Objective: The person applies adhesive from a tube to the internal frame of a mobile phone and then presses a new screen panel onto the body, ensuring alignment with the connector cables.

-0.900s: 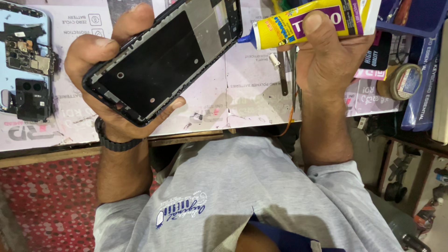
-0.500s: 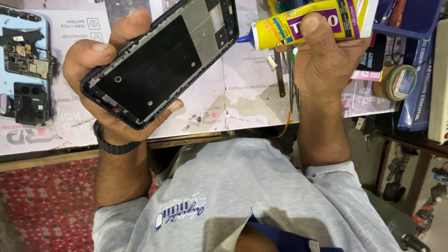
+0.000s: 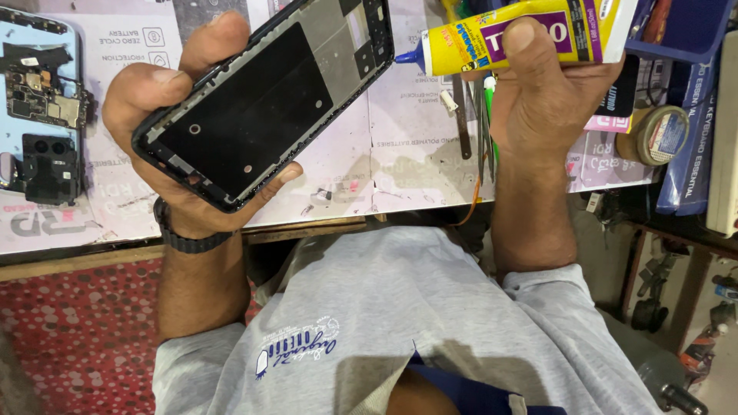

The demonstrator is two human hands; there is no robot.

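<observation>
Head view: a black phone frame (image 3: pixel 265 100), inner side up, is clamped in the left hand (image 3: pixel 165 123), while a yellow glue tube (image 3: pixel 523 34) is gripped shut in the right hand (image 3: pixel 542 100). Since a moment ago the blue nozzle has been brought against the frame's upper corner. Tweezers (image 3: pixel 484 123) lie beneath the tube; a circuit board (image 3: pixel 42 96) lies beyond the left hand.

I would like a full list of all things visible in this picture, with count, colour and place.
phone frame: 1, black and grey, in the left hand, above the bench
glue tube: 1, yellow and purple with a blue nozzle, in the right hand, tip at the frame's edge
opened phone: 1, light blue, far left
tweezers: 1, metal, behind the right hand
tape roll: 1, brownish, far right
bench mat: 1, pale printed
left hand: 1, wristband
right hand: 1
</observation>
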